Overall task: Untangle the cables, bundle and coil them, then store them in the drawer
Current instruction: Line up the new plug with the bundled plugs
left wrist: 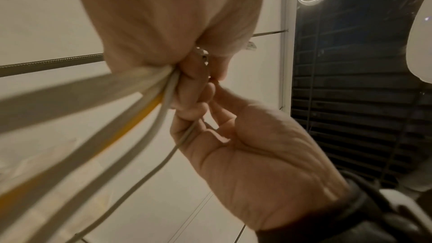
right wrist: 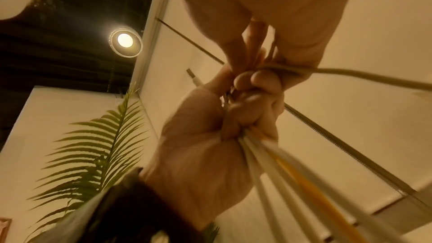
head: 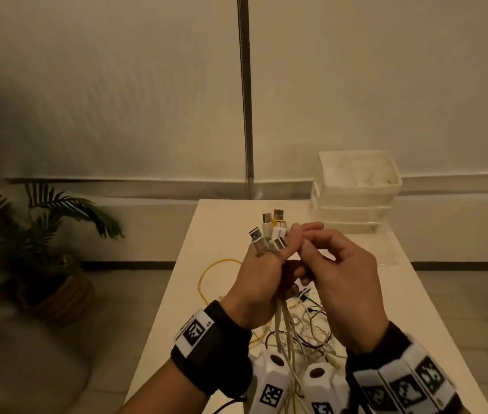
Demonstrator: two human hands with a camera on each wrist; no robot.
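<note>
The person's left hand (head: pixel 262 276) is fisted around a bunch of cables (head: pixel 286 330), held up over the white table (head: pixel 224 222), with the USB plugs (head: pixel 269 231) fanning out above its knuckles and the cords hanging down from the heel of the fist toward the wrist. Among those cords one yellow cable (right wrist: pixel 294 171) runs between the pale ones, and below the hand a yellow loop lies on the tabletop. The right hand (head: pixel 341 282) sits right against the left, its thumb and forefinger pinched together at the top of the bunch just beside the plugs; from the wrist view it pinches a thin grey cord (left wrist: pixel 173 149) that trails down across its palm. Beneath both wrists the loose ends lie in a tangle on the table. Beyond the right hand, at the table's far corner, stands a stack of white drawers (head: pixel 356 201), the top one pulled open. Off to the left hand's side a potted palm (head: pixel 42 234) stands on the floor.
</note>
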